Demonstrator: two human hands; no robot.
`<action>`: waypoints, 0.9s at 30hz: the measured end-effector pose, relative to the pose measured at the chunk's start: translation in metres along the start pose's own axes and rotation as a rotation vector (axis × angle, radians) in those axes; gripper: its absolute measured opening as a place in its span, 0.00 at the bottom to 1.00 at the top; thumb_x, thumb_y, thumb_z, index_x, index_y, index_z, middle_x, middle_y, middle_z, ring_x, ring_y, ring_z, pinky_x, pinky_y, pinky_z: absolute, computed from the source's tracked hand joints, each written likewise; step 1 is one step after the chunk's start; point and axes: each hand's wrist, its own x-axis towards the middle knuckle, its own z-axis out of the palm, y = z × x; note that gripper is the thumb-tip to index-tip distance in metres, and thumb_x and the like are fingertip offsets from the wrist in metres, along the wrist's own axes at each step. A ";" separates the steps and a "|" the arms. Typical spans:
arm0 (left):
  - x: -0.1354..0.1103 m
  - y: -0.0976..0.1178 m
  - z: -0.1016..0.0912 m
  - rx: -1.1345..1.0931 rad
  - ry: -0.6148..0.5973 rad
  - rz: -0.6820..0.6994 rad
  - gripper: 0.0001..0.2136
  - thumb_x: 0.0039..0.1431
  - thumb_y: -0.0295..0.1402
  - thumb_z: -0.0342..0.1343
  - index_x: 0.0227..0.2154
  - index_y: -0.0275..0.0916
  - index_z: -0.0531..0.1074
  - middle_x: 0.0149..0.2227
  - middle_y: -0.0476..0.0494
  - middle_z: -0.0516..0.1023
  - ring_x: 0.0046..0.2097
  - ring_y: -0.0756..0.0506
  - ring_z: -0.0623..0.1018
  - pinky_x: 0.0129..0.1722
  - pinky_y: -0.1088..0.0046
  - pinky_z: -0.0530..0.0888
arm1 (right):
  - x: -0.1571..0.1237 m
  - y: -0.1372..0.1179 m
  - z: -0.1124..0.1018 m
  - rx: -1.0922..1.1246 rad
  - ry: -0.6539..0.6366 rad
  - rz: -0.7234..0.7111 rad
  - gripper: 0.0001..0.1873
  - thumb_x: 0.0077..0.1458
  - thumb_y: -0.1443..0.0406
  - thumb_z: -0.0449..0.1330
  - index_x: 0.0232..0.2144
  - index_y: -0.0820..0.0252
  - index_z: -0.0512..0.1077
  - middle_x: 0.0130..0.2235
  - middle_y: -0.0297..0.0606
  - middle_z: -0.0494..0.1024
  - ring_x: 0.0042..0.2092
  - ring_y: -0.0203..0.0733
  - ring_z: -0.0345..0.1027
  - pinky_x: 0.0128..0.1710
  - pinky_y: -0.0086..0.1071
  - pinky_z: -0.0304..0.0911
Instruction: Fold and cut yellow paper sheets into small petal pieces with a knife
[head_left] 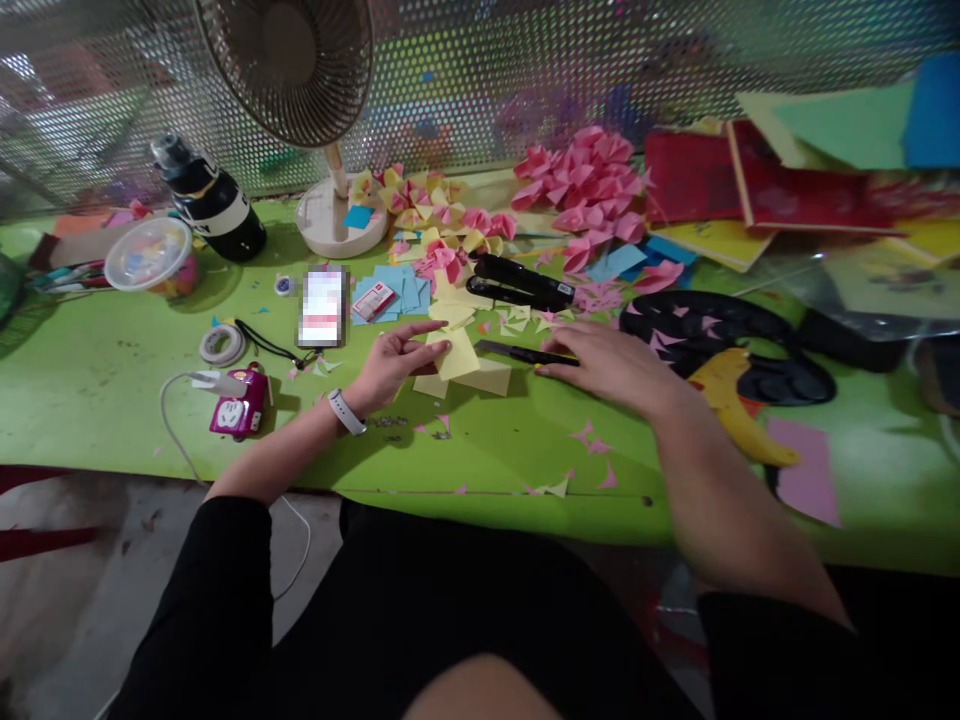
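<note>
My left hand (394,362) pinches a folded yellow paper piece (457,352) at its left edge, over a second yellow sheet (487,378) lying on the green table (105,370). My right hand (611,362) rests palm down on the table with its fingers curled over the handle end of a black utility knife (517,352), whose blade points left toward the yellow paper. A white watch band sits on my left wrist.
A black stapler (521,283), blue paper squares (397,292), a phone (322,305), a tape roll (222,344), a pink plug adapter (238,405), a fan base (337,225), a black bottle (210,200) and piles of folded pink (589,185) and yellow paper lie behind. A black tray (720,335) sits right.
</note>
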 end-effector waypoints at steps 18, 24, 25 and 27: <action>0.006 -0.006 -0.004 0.030 0.049 0.051 0.25 0.52 0.37 0.72 0.50 0.31 0.76 0.30 0.46 0.82 0.34 0.49 0.82 0.40 0.70 0.81 | 0.005 -0.003 0.005 -0.085 0.087 0.024 0.28 0.65 0.44 0.49 0.45 0.60 0.73 0.44 0.53 0.78 0.45 0.60 0.72 0.42 0.51 0.68; 0.010 -0.002 -0.008 0.048 0.105 0.065 0.22 0.52 0.37 0.72 0.47 0.33 0.77 0.28 0.48 0.81 0.32 0.51 0.81 0.38 0.71 0.80 | 0.002 -0.012 0.004 -0.037 0.247 -0.136 0.25 0.68 0.52 0.51 0.60 0.57 0.69 0.51 0.52 0.77 0.51 0.61 0.72 0.48 0.54 0.69; 0.011 -0.001 -0.009 0.059 0.118 0.069 0.21 0.52 0.37 0.72 0.47 0.33 0.77 0.28 0.48 0.81 0.31 0.51 0.81 0.38 0.71 0.80 | 0.000 -0.015 0.002 -0.046 0.268 -0.202 0.24 0.68 0.54 0.51 0.61 0.55 0.69 0.52 0.51 0.76 0.53 0.60 0.71 0.50 0.54 0.69; 0.012 0.001 -0.012 0.087 0.138 0.092 0.21 0.51 0.36 0.72 0.47 0.33 0.77 0.27 0.49 0.81 0.31 0.51 0.80 0.37 0.72 0.80 | -0.004 -0.022 -0.001 -0.075 0.286 -0.295 0.24 0.69 0.57 0.51 0.64 0.53 0.68 0.51 0.49 0.76 0.53 0.57 0.71 0.52 0.53 0.69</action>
